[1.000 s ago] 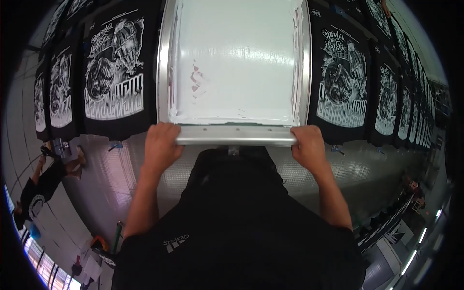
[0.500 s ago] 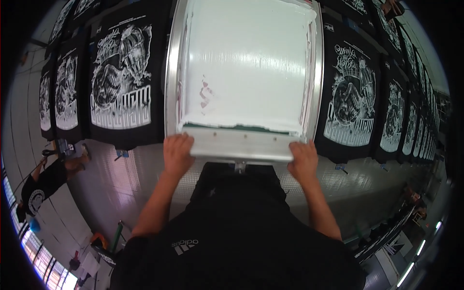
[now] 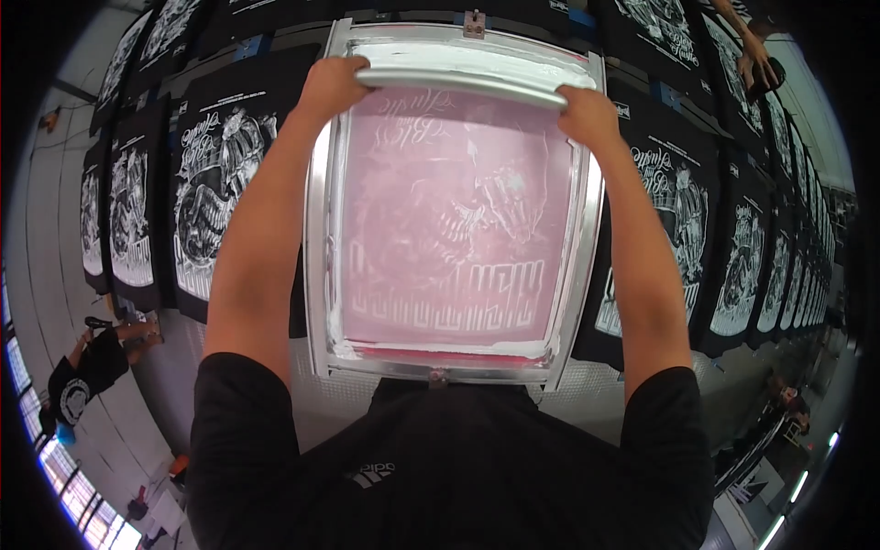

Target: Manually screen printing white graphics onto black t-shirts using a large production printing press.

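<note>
Printed black shirts [image 3: 215, 192] lie in rows on both sides of a metal screen frame [image 3: 318, 229]. Its mesh [image 3: 412, 211] (pink, bearing a pale design) lies exposed. A metal squeegee bar [image 3: 458, 85] spans the mesh's far part, right end nearer the person. White ink [image 3: 467, 58] lies beyond it. The left hand [image 3: 336, 84] has fingers curled round the bar's left end; the right hand [image 3: 589, 115] likewise grasps the right end.

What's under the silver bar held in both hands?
Below the silver bar is the framed screen, with pink mesh nearer and white ink beyond. The strip directly beneath is covered and can't be seen.
</note>
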The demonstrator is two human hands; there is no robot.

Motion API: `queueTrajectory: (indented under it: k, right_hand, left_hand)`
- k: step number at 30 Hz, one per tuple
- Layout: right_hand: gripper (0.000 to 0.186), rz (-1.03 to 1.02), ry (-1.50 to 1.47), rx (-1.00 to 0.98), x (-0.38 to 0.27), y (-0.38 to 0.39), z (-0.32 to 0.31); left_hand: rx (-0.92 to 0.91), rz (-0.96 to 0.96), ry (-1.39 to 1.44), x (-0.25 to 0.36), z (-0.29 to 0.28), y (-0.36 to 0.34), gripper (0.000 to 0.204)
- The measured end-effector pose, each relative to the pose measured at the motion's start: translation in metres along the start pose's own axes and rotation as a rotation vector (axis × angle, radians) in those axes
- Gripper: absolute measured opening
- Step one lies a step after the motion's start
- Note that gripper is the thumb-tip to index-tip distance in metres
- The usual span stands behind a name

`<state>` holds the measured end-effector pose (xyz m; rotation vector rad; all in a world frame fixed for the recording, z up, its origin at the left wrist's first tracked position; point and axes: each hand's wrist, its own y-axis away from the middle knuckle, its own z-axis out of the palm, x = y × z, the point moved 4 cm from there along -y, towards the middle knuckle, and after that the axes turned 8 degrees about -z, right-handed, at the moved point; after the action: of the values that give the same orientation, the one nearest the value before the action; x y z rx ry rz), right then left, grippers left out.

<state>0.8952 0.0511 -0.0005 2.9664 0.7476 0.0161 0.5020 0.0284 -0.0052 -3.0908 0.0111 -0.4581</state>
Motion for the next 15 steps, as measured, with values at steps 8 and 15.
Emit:
queueTrajectory:
  k: [8,15]
  right_hand:
    - [0.043,-0.124,-0.057,-0.015,-0.007,0.045,-0.033]
    - [0.042,-0.056,-0.355,-0.2,-0.156,0.349,-0.034]
  left_hand:
    - [-0.087,0.093,0.021,0.005,-0.038,0.042,0.047]
    - [-0.247,0.101,0.122,0.045,-0.045,0.394,0.03]
